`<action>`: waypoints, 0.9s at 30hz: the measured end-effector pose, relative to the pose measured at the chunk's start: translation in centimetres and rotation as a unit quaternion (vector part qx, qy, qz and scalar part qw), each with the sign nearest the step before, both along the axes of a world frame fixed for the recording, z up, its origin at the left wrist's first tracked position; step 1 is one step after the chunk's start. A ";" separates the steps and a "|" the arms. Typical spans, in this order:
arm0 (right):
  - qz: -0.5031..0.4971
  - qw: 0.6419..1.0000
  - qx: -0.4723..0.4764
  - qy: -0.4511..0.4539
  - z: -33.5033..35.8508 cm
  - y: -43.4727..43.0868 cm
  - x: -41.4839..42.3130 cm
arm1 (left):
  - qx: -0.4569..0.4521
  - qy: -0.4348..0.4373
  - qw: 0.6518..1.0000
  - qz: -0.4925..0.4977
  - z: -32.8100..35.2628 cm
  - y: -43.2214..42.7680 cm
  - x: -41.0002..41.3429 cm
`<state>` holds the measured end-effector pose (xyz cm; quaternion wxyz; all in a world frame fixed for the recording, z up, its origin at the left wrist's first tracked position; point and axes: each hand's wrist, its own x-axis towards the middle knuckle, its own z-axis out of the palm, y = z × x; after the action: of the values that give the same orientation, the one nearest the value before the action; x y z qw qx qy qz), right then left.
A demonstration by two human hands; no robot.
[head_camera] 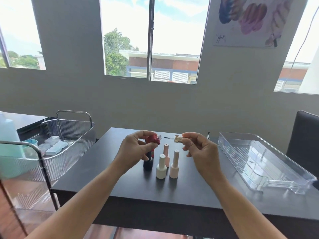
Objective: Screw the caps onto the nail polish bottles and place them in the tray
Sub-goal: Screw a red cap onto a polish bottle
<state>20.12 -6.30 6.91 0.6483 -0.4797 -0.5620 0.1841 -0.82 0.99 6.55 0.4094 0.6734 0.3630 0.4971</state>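
Observation:
My left hand [133, 149] grips a red nail polish bottle [154, 140], tilted with its open neck pointing right. My right hand [200, 152] pinches a gold cap [178, 139] whose brush points left at the bottle's neck, a short gap away. Below them on the black table [120, 183] stand a cream bottle [161, 167], a pale pink bottle [174, 165], another pink bottle [166, 152] behind, and a dark bottle [148, 164] partly hidden by my left hand. A clear plastic tray [259, 159] lies at the right with nothing in it.
A clear ribbed trolley [69, 135] with metal handles stands left of the table, holding small packets. A dark chair back [305, 135] rises beyond the tray. A thin brush [208, 135] sticks up near the tray's far left corner.

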 end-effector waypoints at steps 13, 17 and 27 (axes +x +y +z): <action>-0.002 1.000 -0.020 -0.006 0.0 -0.1 0.0 | 0.008 0.023 1.000 -0.014 0.1 -0.3 0.8; -0.001 1.000 -0.020 -0.013 0.2 -0.1 0.0 | 0.011 0.032 0.999 -0.012 0.1 -0.3 1.0; 0.013 0.999 -0.027 -0.031 0.7 0.1 -0.1 | 0.007 0.025 1.000 -0.009 0.2 -0.6 1.4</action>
<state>20.05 -6.23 7.62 0.6151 -0.4952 -0.5826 0.1928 0.60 0.36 6.70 0.3996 0.6917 0.3637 0.4792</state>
